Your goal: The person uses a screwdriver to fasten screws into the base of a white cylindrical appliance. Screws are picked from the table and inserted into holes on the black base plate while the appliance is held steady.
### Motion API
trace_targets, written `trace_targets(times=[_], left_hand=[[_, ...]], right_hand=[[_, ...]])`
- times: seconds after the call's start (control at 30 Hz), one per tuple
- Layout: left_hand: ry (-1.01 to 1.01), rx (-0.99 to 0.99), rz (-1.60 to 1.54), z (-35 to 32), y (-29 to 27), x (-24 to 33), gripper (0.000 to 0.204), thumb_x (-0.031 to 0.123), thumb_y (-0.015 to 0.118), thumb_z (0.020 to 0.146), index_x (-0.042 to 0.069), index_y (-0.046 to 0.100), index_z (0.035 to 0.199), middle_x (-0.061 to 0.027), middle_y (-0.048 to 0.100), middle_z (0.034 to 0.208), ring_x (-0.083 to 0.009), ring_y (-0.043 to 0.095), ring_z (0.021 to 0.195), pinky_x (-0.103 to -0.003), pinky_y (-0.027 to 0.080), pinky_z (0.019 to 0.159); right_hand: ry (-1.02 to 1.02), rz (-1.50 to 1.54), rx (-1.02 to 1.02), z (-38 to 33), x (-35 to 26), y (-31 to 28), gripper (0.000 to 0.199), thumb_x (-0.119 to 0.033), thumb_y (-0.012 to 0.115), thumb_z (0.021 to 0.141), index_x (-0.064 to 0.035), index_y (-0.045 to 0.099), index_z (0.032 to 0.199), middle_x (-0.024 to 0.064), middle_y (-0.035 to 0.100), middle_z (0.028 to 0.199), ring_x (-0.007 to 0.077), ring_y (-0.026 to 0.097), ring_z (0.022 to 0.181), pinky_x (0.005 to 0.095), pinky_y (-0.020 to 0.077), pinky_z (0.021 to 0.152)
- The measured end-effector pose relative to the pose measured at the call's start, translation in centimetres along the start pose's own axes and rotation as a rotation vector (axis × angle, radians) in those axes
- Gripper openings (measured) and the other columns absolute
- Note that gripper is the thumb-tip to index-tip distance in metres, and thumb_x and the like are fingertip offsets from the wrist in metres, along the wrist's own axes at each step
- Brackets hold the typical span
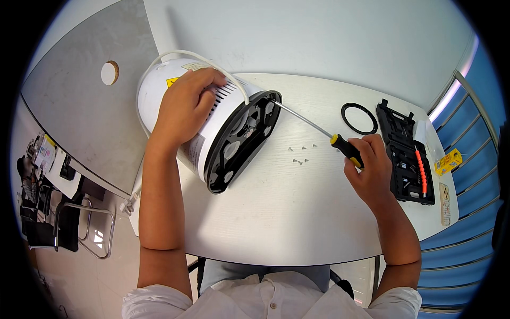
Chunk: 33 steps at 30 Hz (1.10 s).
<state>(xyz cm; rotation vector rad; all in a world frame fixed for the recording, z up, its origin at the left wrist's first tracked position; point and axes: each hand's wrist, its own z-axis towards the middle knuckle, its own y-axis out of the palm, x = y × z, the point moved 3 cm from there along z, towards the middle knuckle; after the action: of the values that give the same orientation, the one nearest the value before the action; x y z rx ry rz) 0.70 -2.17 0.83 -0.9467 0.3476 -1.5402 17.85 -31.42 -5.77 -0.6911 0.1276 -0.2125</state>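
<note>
– Fingers of the left hand [188, 103]: how do they sit?
– Bent over the side of the white appliance [208, 126], resting on it, not closed round it. Those of the right hand [372, 165] are wrapped tightly about the screwdriver [344, 147].
– Where's the appliance?
– Tipped on its side by the table's [297, 218] far left corner, its black base [244, 141] facing the right edge.
– Which step, then?
– Screw work on that base, I'd judge: the tip meets its far rim. Tightening or loosening, I can't tell. Loose screws [297, 161] lie mid-table; an open toolbox [399, 151] sits near the right edge.
– And the next move?
– Probably calls for a steady left hand and a straight, well-seated turn.
</note>
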Motion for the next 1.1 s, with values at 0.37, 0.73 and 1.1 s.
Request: trace_targets(times=[0.37, 0.73, 1.1], left_hand=[[-0.005, -0.003, -0.011, -0.01, 0.04, -0.13, 0.025, 0.001, 0.048, 0.085, 0.001, 0.063, 0.104, -0.0118, 0.067, 0.107, -0.0273, 0.062, 0.101, -0.032, 0.045, 0.094], [-0.002, 0.0, -0.006, -0.05, 0.0, -0.14, 0.025, 0.001, 0.048, 0.085, 0.001, 0.063, 0.104, -0.0117, 0.067, 0.107, -0.0273, 0.062, 0.101, -0.032, 0.045, 0.095], [-0.015, -0.004, -0.001, -0.03, 0.04, -0.05, 0.024, 0.001, 0.047, 0.085, 0.002, 0.063, 0.104, -0.0117, 0.067, 0.107, -0.0273, 0.063, 0.101, -0.032, 0.045, 0.094]], right_hand=[[0.002, 0.004, -0.001, 0.04, 0.01, 0.02, 0.037, -0.001, 0.076, 0.068, -0.0018, 0.063, 0.103, 0.0084, 0.054, 0.09, 0.017, 0.058, 0.067, 0.0263, 0.049, 0.053], [0.02, 0.006, -0.015, -0.06, 0.04, 0.09, 0.038, -0.001, 0.076, 0.068, -0.0023, 0.063, 0.104, 0.0078, 0.054, 0.091, 0.0166, 0.057, 0.067, 0.0267, 0.0488, 0.052], [0.015, 0.013, -0.019, 0.02, -0.16, -0.09, 0.038, -0.001, 0.076, 0.068, -0.0017, 0.064, 0.103, 0.0079, 0.054, 0.09, 0.0161, 0.058, 0.066, 0.026, 0.0495, 0.052]])
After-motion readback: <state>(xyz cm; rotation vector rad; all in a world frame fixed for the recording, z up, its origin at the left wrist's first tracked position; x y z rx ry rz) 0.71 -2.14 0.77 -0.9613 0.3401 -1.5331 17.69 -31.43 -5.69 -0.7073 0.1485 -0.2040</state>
